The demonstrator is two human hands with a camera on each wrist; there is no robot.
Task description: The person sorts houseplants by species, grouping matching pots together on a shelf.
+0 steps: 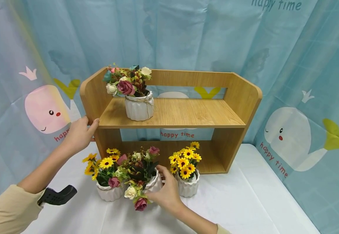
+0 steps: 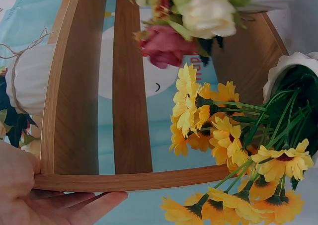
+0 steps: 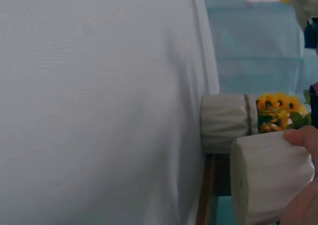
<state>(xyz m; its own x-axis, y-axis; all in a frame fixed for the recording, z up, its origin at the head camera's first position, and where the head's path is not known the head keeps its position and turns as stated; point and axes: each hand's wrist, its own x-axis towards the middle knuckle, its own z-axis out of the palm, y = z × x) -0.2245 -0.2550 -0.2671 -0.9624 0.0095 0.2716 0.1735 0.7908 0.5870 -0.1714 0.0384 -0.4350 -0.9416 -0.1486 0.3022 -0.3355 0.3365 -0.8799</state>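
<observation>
My left hand (image 1: 80, 135) holds the left side panel of a two-tier wooden shelf (image 1: 169, 126); in the left wrist view its fingers (image 2: 94, 207) lie along the panel's outer face. With my right hand (image 1: 169, 191) I grip a white flowerpot (image 3: 273, 178) of artificial roses. That pot is tilted, its roses (image 1: 140, 182) leaning left and toward me, and its base shows in the right wrist view. Left of it on the table is a white pot of sunflowers (image 1: 110, 192). To its right stands another sunflower pot (image 1: 188, 187).
A white pot of mixed roses (image 1: 140, 107), tied with twine, stands on the upper tier at the left. White cloth covers the table (image 1: 245, 201). Behind the shelf hangs a blue curtain (image 1: 181, 39) with cartoon whales.
</observation>
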